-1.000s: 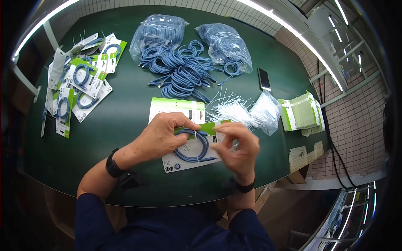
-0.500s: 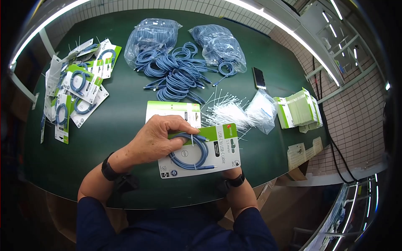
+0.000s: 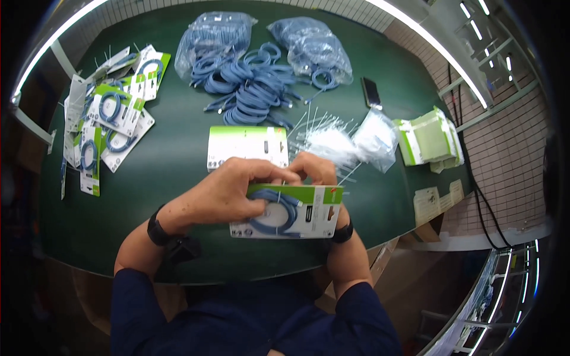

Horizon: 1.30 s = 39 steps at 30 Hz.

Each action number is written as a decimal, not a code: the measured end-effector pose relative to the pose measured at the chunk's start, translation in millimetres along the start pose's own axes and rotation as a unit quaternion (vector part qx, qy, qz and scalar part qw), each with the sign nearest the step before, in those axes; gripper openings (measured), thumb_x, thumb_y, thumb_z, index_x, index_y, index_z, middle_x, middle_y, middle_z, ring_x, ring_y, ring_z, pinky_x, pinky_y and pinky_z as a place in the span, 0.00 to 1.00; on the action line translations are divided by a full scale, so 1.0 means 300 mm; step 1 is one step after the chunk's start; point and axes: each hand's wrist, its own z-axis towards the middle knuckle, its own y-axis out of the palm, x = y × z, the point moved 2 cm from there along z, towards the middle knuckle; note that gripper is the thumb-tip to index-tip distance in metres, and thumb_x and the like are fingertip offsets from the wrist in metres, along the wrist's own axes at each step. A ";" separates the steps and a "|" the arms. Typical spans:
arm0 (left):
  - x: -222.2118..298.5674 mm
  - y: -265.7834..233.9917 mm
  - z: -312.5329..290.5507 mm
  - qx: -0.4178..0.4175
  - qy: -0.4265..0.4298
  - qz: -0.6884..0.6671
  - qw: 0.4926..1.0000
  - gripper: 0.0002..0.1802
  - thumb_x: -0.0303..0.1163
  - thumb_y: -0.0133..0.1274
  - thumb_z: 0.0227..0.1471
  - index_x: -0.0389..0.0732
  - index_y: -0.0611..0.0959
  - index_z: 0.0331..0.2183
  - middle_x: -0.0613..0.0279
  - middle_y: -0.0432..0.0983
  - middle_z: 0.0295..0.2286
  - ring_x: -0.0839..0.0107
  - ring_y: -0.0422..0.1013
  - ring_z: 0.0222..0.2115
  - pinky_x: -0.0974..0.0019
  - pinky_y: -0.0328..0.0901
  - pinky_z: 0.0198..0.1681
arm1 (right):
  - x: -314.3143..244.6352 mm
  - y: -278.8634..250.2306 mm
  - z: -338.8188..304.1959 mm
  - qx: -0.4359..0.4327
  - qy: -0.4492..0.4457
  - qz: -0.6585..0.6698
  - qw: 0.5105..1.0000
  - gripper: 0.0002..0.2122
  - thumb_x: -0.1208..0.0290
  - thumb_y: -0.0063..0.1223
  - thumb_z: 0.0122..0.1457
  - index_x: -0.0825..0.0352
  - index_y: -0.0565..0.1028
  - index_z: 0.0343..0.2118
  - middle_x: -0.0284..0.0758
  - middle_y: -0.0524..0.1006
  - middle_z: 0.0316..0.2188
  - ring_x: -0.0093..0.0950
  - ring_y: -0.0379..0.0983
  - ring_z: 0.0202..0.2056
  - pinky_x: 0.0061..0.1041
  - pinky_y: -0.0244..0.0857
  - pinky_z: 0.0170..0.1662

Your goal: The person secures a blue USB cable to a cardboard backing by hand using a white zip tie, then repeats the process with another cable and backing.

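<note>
A white and green packaging card (image 3: 317,222) is held upright in front of me, with a coiled blue cable (image 3: 292,221) fastened to its face by thin white ties. My left hand (image 3: 222,193) grips the card's left side, thumb on the front by the coil, fingers over the top edge. Behind the card is my right hand (image 3: 316,168), its bent fingers closed near the left fingertips at the top edge; whatever they pinch is hidden. Just beyond my hands, more cards (image 3: 246,145) lie flat on the green table.
Carded cables (image 3: 116,113) are heaped at left. Loose blue cable coils (image 3: 249,89) lie before two clear bags (image 3: 217,38) of cables. White cable ties (image 3: 326,139), a plastic bag (image 3: 376,139), a phone (image 3: 371,92) and a card stack (image 3: 430,139) are at right.
The card has tilted so its face looks foreshortened. My right hand has risen behind it, its fingers now showing above the top edge beside the left hand's. The whole view has shifted slightly.
</note>
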 end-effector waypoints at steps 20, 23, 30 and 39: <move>-0.093 0.064 -0.076 -0.020 0.084 0.356 0.931 0.25 0.22 0.68 0.42 0.43 0.85 0.46 0.62 0.79 0.35 0.59 0.77 0.34 0.59 0.72 0.37 | 0.055 0.031 0.001 -0.171 0.265 0.181 0.932 0.03 0.78 0.50 0.64 0.68 0.74 0.33 0.34 0.83 0.29 0.16 0.79 0.26 0.14 0.66 0.24; -0.086 0.073 -0.079 -0.023 0.069 0.331 0.941 0.25 0.23 0.69 0.43 0.43 0.85 0.47 0.62 0.79 0.34 0.60 0.77 0.33 0.59 0.72 0.36 | 0.060 0.034 0.003 -0.158 0.277 0.171 0.932 0.04 0.77 0.49 0.63 0.68 0.73 0.30 0.34 0.83 0.28 0.18 0.79 0.24 0.16 0.67 0.23; -0.101 0.074 -0.063 -0.025 0.063 0.321 0.945 0.25 0.23 0.68 0.45 0.44 0.85 0.49 0.61 0.78 0.32 0.59 0.76 0.30 0.59 0.71 0.33 | 0.078 0.044 0.007 -0.177 0.283 0.160 0.929 0.05 0.78 0.50 0.64 0.68 0.74 0.30 0.29 0.81 0.25 0.11 0.72 0.19 0.13 0.59 0.19; -0.103 0.060 -0.070 0.028 0.024 0.274 0.961 0.19 0.24 0.68 0.45 0.42 0.86 0.42 0.61 0.78 0.30 0.60 0.77 0.30 0.61 0.72 0.34 | 0.136 0.068 0.003 -0.186 0.294 0.179 0.921 0.05 0.78 0.50 0.63 0.68 0.74 0.29 0.29 0.80 0.25 0.12 0.69 0.19 0.13 0.62 0.21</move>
